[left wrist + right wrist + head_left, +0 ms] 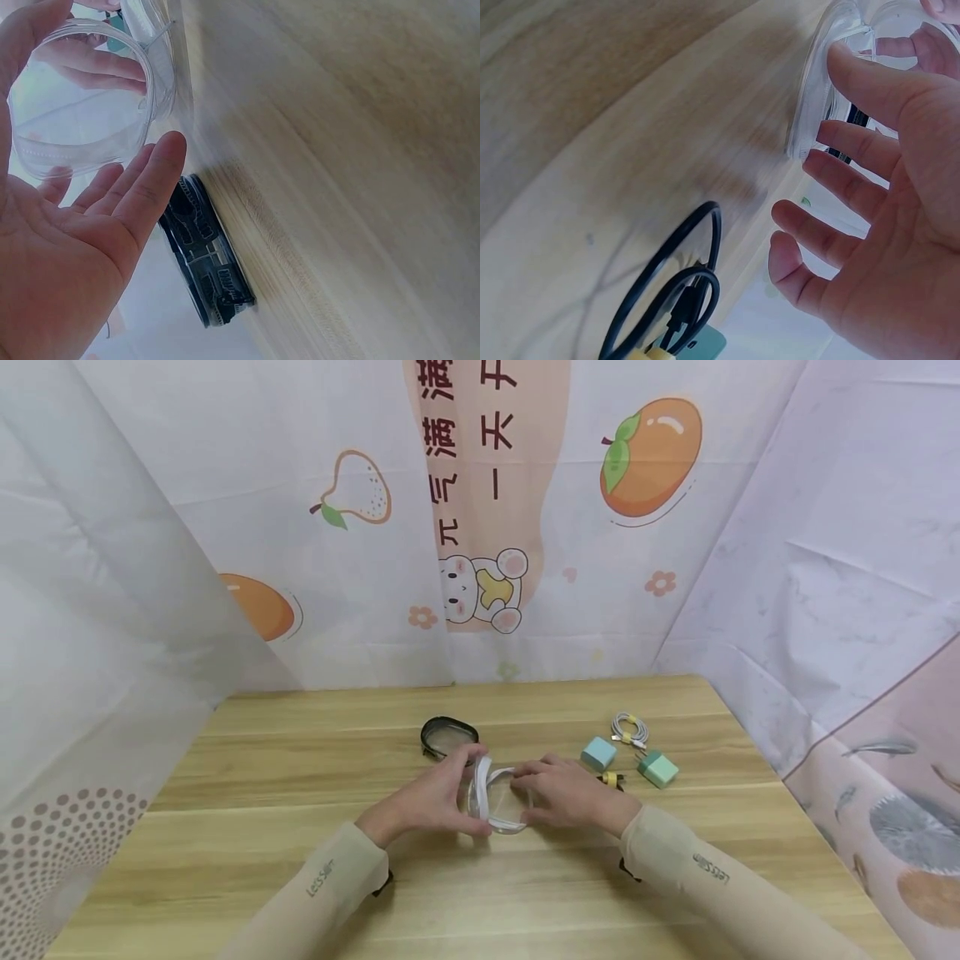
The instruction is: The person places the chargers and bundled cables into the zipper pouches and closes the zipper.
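Note:
A round clear pouch with white trim point(504, 827) lies opened on the table, one half raised on its left side. My left hand point(442, 797) holds the raised half by its rim, thumb near and fingers far. In the left wrist view, the transparent ring point(150, 82) stands between that thumb and the fingers. Across from it, my right hand point(566, 793) holds the lower half's right edge with curved fingers. The right wrist view shows the thumb and a fingertip against the clear wall point(806, 112). Nothing is visible inside the pouch.
Behind my left hand lies a black-trimmed clear case point(448, 739). To the right are a blue charger point(598, 753), a green charger point(660, 769), a coiled white cable point(628, 729) and a black cable with a yellow tie point(712, 277). Printed cloth stands behind the table point(300, 727).

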Demonstrator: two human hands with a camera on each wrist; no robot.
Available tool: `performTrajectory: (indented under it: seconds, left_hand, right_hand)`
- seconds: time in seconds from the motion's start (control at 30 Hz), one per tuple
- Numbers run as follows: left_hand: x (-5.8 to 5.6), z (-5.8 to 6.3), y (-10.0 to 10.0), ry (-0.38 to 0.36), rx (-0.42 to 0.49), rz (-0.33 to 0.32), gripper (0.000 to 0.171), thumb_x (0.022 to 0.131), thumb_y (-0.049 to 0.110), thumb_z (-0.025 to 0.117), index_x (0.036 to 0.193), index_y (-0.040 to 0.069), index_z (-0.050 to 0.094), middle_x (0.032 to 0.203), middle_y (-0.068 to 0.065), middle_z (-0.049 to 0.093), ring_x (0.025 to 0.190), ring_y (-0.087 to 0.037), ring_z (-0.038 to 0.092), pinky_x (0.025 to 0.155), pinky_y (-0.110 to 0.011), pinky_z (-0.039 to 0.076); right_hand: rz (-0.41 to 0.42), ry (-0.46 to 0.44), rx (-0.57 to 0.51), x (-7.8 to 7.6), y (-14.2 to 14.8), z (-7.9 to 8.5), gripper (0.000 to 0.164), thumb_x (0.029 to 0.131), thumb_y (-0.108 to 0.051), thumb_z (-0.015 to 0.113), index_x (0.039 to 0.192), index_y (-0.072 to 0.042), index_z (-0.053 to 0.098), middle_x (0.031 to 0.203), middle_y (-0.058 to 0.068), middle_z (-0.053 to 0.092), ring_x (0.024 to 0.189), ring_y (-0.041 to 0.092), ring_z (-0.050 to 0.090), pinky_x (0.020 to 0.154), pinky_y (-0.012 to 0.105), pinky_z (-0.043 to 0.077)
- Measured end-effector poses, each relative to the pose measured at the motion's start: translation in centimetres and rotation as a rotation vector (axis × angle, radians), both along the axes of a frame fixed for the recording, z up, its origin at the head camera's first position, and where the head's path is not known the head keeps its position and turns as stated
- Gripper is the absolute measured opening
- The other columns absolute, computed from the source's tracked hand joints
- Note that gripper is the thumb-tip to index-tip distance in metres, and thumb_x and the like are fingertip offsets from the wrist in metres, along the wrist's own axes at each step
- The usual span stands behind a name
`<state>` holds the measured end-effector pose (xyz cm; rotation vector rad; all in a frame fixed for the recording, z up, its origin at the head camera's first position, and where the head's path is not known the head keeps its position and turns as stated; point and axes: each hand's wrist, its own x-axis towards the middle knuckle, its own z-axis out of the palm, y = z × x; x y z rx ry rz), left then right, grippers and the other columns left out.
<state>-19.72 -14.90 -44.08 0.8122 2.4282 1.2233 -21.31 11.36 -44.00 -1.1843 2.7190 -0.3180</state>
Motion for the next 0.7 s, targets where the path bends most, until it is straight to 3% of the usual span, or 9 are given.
performTrajectory:
  seconds: [0.47, 0.7]
  left_hand:
    - [0.01, 0.19, -0.24, 0.014, -0.016, -0.007, 0.110, 0.073, 0.031, 0.091, 0.156, 0.007, 0.022, 0.155, -0.012, 0.034, 0.134, -0.026, 0.050, 0.103, -0.043, 0.047]
    - [0.16, -0.06, -0.51, 0.019, -0.029, 0.006, 0.109, 0.072, 0.025, 0.090, 0.155, 0.007, 0.023, 0.154, -0.013, 0.036, 0.134, -0.025, 0.049, 0.111, -0.044, 0.039]
  right_hand:
    - [0.018, 0.013, -0.003, -0.25, 0.02, 0.10, 0.049, 0.091, -0.035, 0.077, 0.130, -0.007, 0.067, 0.141, 0.012, 0.058, 0.120, 0.035, 0.056, 0.093, 0.053, 0.050]
    - [0.020, 0.007, -0.009, -0.17, -0.04, -0.06, 0.047, 0.092, -0.035, 0.076, 0.129, -0.008, 0.068, 0.140, 0.012, 0.059, 0.119, 0.036, 0.056, 0.093, 0.053, 0.050]
